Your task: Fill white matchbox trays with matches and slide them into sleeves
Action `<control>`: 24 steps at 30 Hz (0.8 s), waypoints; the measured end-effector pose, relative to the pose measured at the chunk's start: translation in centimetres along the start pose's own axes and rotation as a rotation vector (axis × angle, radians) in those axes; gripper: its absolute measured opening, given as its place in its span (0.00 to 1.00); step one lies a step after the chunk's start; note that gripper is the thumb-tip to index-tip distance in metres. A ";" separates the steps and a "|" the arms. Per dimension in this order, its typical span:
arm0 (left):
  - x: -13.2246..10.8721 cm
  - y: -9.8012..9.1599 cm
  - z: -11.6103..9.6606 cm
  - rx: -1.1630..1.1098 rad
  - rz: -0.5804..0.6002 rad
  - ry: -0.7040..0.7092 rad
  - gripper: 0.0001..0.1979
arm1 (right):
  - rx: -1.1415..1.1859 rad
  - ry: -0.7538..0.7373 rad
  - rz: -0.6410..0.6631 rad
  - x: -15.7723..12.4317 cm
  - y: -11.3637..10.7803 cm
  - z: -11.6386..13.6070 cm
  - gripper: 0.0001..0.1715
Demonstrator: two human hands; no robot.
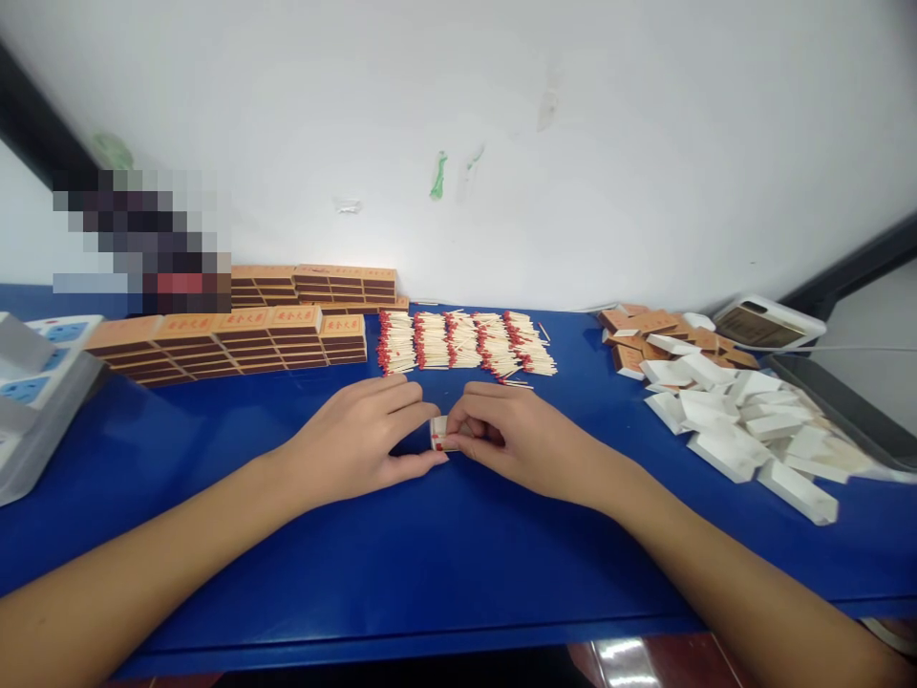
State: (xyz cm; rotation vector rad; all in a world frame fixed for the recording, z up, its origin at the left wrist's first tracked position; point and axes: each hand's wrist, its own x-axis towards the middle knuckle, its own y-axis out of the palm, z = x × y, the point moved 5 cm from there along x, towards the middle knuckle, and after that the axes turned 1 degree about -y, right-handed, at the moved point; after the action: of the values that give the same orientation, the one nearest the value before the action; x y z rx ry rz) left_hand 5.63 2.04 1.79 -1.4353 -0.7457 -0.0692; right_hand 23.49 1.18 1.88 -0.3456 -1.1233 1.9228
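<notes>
A small white matchbox tray (438, 433) with a few red-tipped matches rests on the blue table (401, 564) between my hands. My left hand (373, 430) is at its left side, thumb and fingers apart, the thumb tip touching or close to the tray's near edge. My right hand (501, 430) lies over the tray's right part, its fingers pinched at the matches; what exactly they grip is too small to tell. Just beyond my hands, red-tipped matches (462, 342) lie in several bundles side by side.
Stacked orange matchboxes (250, 334) stand behind on the left, near a plastic container (53, 411) at the left edge. On the right are loose orange sleeves (655, 325), a heap of white trays (737, 411), a white device (770, 320) and a dark phone-like object (845, 401). A wall rises behind.
</notes>
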 end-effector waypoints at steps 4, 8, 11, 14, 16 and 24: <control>0.0 0.0 0.1 0.002 0.008 0.002 0.15 | -0.057 -0.002 0.010 -0.2 -0.2 -0.6 0.04; -0.1 0.0 0.2 -0.004 0.019 -0.001 0.15 | -0.052 -0.016 -0.029 -0.3 -1.6 -0.6 0.06; -0.1 0.0 0.4 -0.017 0.036 -0.021 0.15 | -0.130 0.016 -0.133 -0.5 -3.8 -1.4 0.07; -0.1 0.1 0.6 -0.029 0.048 -0.038 0.15 | -0.290 0.114 -0.195 -1.0 -6.2 -3.6 0.08; -0.2 0.2 0.6 -0.035 0.050 -0.045 0.15 | -0.364 0.194 -0.169 -1.3 -7.1 -5.3 0.08; -0.1 0.2 0.6 -0.039 0.065 -0.047 0.15 | -0.227 0.347 0.049 -1.4 -6.2 -8.5 0.11</control>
State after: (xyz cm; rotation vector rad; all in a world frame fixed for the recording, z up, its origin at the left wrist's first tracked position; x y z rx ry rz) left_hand 5.36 2.58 1.56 -1.5016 -0.7391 -0.0004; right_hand 32.78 6.34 1.92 -0.8051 -1.1054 1.6950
